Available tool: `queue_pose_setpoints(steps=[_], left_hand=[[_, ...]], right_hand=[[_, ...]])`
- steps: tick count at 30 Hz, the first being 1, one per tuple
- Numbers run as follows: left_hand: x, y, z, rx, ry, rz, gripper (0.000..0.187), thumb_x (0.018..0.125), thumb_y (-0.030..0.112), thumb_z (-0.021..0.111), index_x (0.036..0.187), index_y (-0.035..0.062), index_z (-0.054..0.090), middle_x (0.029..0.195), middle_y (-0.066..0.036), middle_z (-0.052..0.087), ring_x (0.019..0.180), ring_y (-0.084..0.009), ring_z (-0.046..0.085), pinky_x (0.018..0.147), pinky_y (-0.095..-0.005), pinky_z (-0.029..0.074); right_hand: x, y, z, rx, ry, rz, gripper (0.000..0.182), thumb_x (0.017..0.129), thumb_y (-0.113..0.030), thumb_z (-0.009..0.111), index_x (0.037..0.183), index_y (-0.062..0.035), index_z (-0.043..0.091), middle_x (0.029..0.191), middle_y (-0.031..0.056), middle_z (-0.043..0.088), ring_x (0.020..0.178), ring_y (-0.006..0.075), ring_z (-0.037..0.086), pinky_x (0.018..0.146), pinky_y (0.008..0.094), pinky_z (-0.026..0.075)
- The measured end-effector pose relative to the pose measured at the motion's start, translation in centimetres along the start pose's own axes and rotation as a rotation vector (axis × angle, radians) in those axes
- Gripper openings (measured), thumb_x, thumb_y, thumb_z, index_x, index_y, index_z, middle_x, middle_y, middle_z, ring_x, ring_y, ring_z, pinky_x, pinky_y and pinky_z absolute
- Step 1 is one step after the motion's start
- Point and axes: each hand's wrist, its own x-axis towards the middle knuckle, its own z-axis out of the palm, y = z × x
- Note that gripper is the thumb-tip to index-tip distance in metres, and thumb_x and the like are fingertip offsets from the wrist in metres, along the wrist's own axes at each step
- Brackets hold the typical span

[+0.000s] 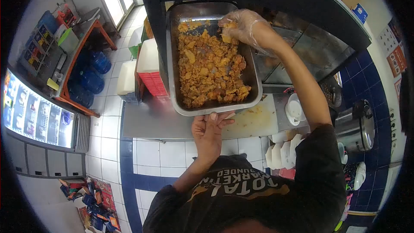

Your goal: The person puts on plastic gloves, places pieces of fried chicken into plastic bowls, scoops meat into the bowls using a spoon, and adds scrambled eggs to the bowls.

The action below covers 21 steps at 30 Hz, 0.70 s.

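Head cam, looking down. The metal tray (172,60) sat at 12 o'clock from the body, its near rim held up by the left hand (210,131), fingers curled under the edge w/ thumb on top, bare. The right hand (242,25), in a thin clear glove, was at the tray's far-right corner, approx 1 o'clock, fingertips pinched shut on one fried piece (227,38). The rest of the fried pieces (211,71) covered most of the tray floor, heaped thicker toward the near end; the far-left corner showed bare metal w/ crumbs. Judging by that, only a small part looked cleared and the bulk was left. A cutting board (256,121) lay under the tray at 3 o'clock from the left hand; a rice cooker (355,131) stood further right.
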Motion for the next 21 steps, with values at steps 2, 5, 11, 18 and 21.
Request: queue_pose_setpoints(steps=[2, 5, 11, 18, 21], left_hand=[[0.0, 0.0, 0.0, 0.002, -0.003, -0.004, 0.027, 0.098, 0.013, 0.050, 0.121, -0.0007, 0.051, 0.109, -0.018, 0.064, 0.101, -0.0294, 0.066, 0.077, -0.0371, 0.057], [0.0, 0.0, 0.1, 0.002, -0.012, -0.001, 0.026, 0.098, 0.013, 0.050, 0.120, -0.0008, 0.052, 0.108, -0.018, 0.065, 0.102, -0.0295, 0.065, 0.077, -0.0370, 0.057], [-0.1, 0.2, 0.1, 0.034, 0.009, -0.046, 0.027, 0.097, 0.015, 0.052, 0.120, -0.0002, 0.051, 0.105, -0.016, 0.065, 0.101, -0.0293, 0.065, 0.078, -0.0372, 0.056], [-0.3, 0.6, 0.8, 0.058, 0.029, -0.011, 0.030, 0.097, 0.013, 0.051, 0.124, 0.0006, 0.048, 0.114, -0.016, 0.061, 0.103, -0.0324, 0.064, 0.076, -0.0346, 0.057], [-0.3, 1.0, 0.6, 0.018, 0.036, -0.013, 0.031, 0.096, 0.014, 0.052, 0.125, 0.0011, 0.047, 0.114, -0.016, 0.061, 0.104, -0.0326, 0.064, 0.077, -0.0345, 0.057]], right_hand=[[-0.2, 0.2, 0.1, 0.019, -0.043, 0.047, 0.028, 0.085, -0.015, 0.069, 0.110, -0.0049, 0.065, 0.103, 0.0133, 0.067, 0.092, 0.0237, 0.065, 0.082, 0.0343, 0.051], [-0.9, 0.5, 0.2, -0.013, -0.014, -0.127, 0.025, 0.086, -0.019, 0.067, 0.108, -0.0048, 0.065, 0.101, 0.0128, 0.067, 0.095, 0.0260, 0.064, 0.084, 0.0357, 0.051], [-3.1, -0.9, 0.4, -0.200, -0.154, -0.149, 0.041, 0.089, -0.037, 0.060, 0.117, -0.0067, 0.061, 0.114, 0.0160, 0.062, 0.109, 0.0310, 0.058, 0.093, 0.0405, 0.046], [-4.8, -3.4, 1.1, -0.344, -0.272, -0.103, 0.042, 0.085, -0.026, 0.063, 0.122, -0.0058, 0.058, 0.120, 0.0183, 0.059, 0.114, 0.0327, 0.056, 0.099, 0.0408, 0.044], [-5.6, -2.5, 1.2, -0.353, -0.101, -0.168, 0.035, 0.086, -0.020, 0.063, 0.118, -0.0072, 0.061, 0.114, 0.0175, 0.063, 0.107, 0.0335, 0.060, 0.093, 0.0408, 0.048]])
